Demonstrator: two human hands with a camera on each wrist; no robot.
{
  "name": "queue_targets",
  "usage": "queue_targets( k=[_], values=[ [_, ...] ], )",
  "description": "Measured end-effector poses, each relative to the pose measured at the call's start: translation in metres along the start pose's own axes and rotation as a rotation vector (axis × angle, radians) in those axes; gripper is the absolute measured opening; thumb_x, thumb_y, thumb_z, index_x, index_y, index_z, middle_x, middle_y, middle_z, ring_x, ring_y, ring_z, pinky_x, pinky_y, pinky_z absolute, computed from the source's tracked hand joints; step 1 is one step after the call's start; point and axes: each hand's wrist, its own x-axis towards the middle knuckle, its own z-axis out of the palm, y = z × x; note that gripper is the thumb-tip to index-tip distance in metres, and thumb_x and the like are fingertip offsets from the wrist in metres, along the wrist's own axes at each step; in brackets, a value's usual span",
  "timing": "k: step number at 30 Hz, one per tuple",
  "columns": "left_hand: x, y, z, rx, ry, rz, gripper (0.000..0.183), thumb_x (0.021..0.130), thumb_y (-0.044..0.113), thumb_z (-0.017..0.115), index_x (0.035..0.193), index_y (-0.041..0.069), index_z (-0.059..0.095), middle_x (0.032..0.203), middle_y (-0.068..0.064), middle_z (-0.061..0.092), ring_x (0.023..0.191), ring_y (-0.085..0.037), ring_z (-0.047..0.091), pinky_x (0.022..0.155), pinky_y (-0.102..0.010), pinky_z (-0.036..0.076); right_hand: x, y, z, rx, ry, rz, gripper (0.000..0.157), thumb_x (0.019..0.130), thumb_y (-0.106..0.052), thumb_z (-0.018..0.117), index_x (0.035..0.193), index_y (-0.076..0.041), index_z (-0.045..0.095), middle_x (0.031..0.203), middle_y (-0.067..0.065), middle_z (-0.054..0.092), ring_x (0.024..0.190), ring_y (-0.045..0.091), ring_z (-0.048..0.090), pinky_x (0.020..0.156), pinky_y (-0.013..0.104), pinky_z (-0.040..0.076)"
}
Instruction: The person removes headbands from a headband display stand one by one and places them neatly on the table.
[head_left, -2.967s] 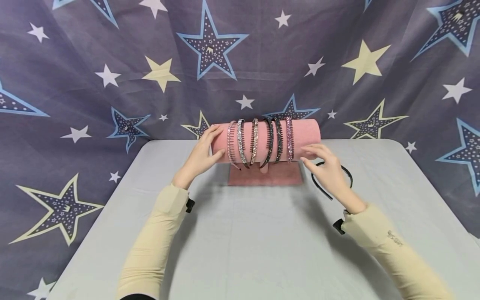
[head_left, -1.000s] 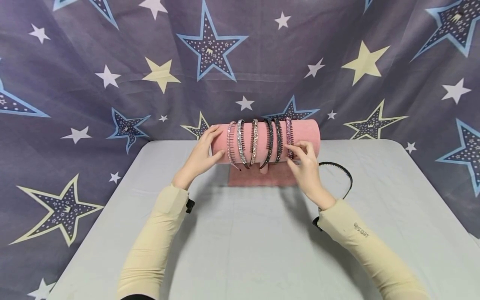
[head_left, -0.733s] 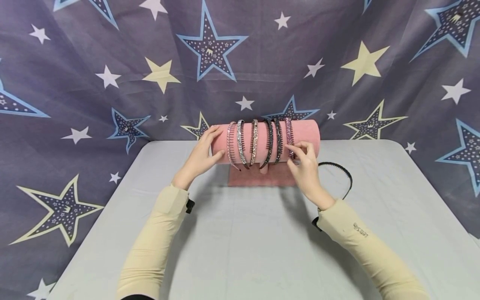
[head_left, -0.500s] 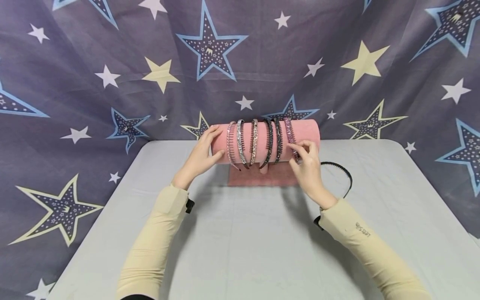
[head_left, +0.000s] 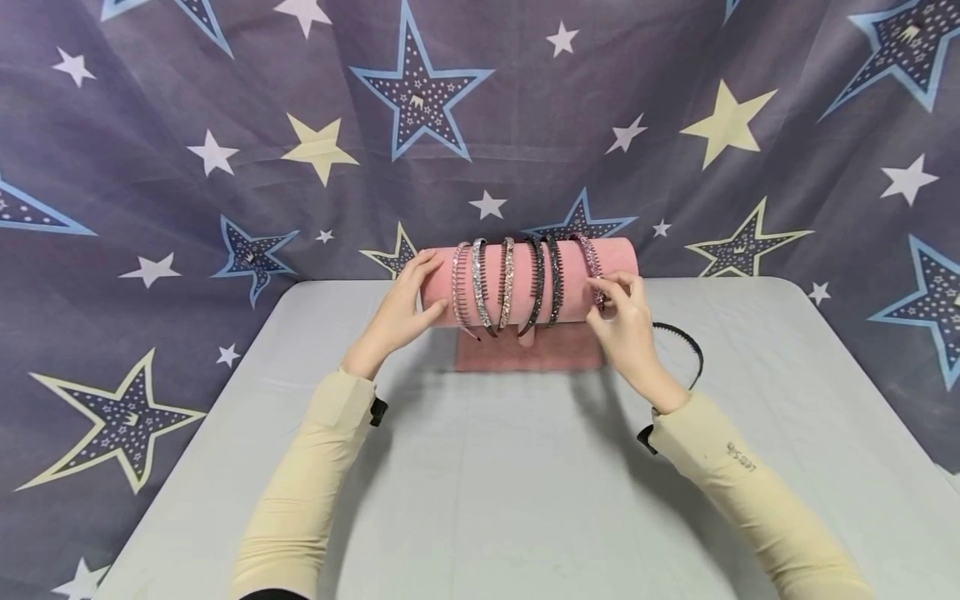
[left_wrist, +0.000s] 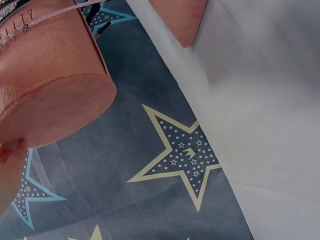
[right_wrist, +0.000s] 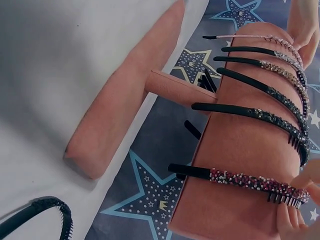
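Observation:
A pink roll-shaped headband stand [head_left: 572, 292] bears several glittery toothed headbands. My left hand [head_left: 396, 318] holds the roll's left end, fingers over the top and thumb at the front. At the right end of the roll, my right hand [head_left: 628, 333] pinches the pink-purple sequinned headband [head_left: 589, 257] by its front. In the right wrist view, that headband [right_wrist: 240, 182] goes round the roll, apart from the others, with thumb and fingertips at its toothed part. Black glitter [head_left: 556, 283], silver [head_left: 478, 279] and gold-toned [head_left: 508, 279] headbands sit further left.
A black headband [head_left: 684, 335] lies on the white-covered table [head_left: 480, 483], behind and right of my right hand and partly hidden by it. The stand's flat pink base [head_left: 525, 360] rests on the table. A star-patterned curtain [head_left: 517, 108] hangs close behind.
My right hand has come from the roll's right end to the pink-purple headband, taken hold of it, and slid it rightward along the roll. My left hand has stayed in place.

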Motion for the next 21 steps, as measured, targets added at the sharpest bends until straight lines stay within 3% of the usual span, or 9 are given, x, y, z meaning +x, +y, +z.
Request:
queue_targets(
  k=[14, 21],
  values=[
    [-0.001, 0.001, 0.0, -0.006, -0.01, -0.014, 0.058, 0.08, 0.012, 0.059, 0.132, 0.0, 0.036, 0.139, -0.016, 0.028, 0.132, -0.027, 0.019, 0.109, -0.036, 0.015, 0.006, 0.004, -0.011, 0.031, -0.054, 0.109, 0.036, 0.066, 0.015, 0.056, 0.1, 0.005, 0.064, 0.1, 0.022, 0.048, 0.076, 0.022, 0.051, 0.066, 0.01, 0.04],
    [0.0, -0.001, 0.0, -0.004, -0.006, -0.009, 0.058, 0.08, 0.013, 0.06, 0.131, 0.0, 0.037, 0.139, -0.015, 0.029, 0.131, -0.028, 0.02, 0.108, -0.038, 0.016, 0.01, 0.007, -0.02, 0.053, -0.083, 0.129, 0.034, 0.069, 0.016, 0.058, 0.101, 0.006, 0.063, 0.103, 0.023, 0.048, 0.08, 0.022, 0.051, 0.068, 0.015, 0.041]
  ],
)
